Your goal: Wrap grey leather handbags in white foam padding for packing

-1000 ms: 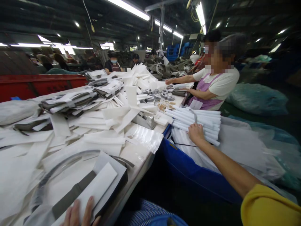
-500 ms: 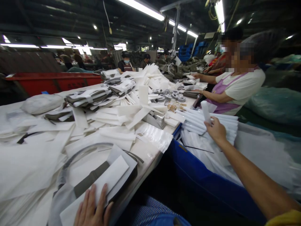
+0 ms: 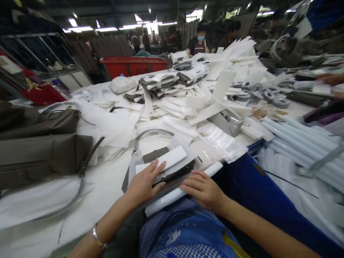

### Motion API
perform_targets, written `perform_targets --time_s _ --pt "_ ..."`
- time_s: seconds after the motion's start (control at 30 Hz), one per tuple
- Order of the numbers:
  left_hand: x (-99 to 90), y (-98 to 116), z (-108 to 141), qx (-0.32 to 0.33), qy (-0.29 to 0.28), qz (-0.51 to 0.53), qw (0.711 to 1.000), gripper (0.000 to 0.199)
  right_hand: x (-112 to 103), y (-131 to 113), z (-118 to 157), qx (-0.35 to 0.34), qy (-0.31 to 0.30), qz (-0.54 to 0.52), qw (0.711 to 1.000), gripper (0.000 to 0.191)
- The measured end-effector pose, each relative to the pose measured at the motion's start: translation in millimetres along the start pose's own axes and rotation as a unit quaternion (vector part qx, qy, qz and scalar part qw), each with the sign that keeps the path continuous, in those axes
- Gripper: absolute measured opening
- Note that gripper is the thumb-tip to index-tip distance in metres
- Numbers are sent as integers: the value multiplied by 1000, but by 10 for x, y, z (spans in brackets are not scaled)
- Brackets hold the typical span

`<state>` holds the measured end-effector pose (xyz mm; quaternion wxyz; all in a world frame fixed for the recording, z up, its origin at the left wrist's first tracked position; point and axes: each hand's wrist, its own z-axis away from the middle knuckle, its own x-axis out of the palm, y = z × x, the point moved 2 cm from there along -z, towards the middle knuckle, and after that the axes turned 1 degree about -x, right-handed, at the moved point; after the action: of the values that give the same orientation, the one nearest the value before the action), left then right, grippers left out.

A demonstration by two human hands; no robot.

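Observation:
In front of my body at the table edge lies a grey-brown bag (image 3: 155, 154) with a wrapped, curved handle (image 3: 153, 132). A flat white padding strip (image 3: 172, 157) and a thin translucent sheet cover part of it. My left hand (image 3: 143, 182) rests on the strip with its fingers stretched and spread. Along the near side of the bag lies a long white tube (image 3: 163, 202), possibly rolled padding. My right hand (image 3: 204, 191) curls over the tube near its right end, fingers together; the thumb is hidden.
Heaped white padding sheets (image 3: 180, 104) cover the table's middle. Finished-looking brown bags (image 3: 43, 154) lie at left. A blue bin (image 3: 258, 186) at right carries white tubes (image 3: 303, 136). A tape dispenser (image 3: 227, 122) stands ahead; a co-worker's hand (image 3: 330, 79) shows far right.
My view has swung left. My right hand has come from the tubes over the bin to the near side of the bag, bringing a white tube. My left hand still lies on the strip.

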<state>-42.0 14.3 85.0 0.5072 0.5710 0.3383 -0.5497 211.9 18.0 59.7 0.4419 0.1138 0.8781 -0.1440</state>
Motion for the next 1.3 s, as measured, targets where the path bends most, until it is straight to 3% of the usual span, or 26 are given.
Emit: perform_targets --time_s 0.17,0.33,0.4,0.5,0.6,0.73,0.8,0.9,1.1,1.2,1.3 --pt "-163 -63 -6 15 -44 35 998 66 573 -143 -165 10 118 41 992 26" --pt "28 -159 31 50 -29 28 998 98 952 -97 -315 26 186 26 982 23" --pt "138 -171 37 54 8 6 998 93 1016 -78 -301 30 202 4 979 25" --pt "292 -142 48 51 81 -31 995 79 904 -70 -253 13 164 -30 986 28" --pt "410 -91 66 53 139 -60 987 74 551 2 -249 -20 93 -2 995 38" --pt "495 -61 100 48 169 -84 981 67 160 334 -323 31 -11 76 997 59" --pt "502 -44 115 41 168 -92 981 66 152 515 -323 36 -45 73 996 61" --pt "435 56 96 19 154 -104 982 66 301 691 -243 13 -28 52 998 50" --pt "211 477 -114 -15 120 -163 979 48 465 708 -107 37 7 68 997 37" --pt "328 504 -146 16 148 -175 973 54 454 670 -116 47 -2 89 995 33" --pt "542 367 -157 48 213 -147 965 69 414 676 -96 45 -36 103 993 34"
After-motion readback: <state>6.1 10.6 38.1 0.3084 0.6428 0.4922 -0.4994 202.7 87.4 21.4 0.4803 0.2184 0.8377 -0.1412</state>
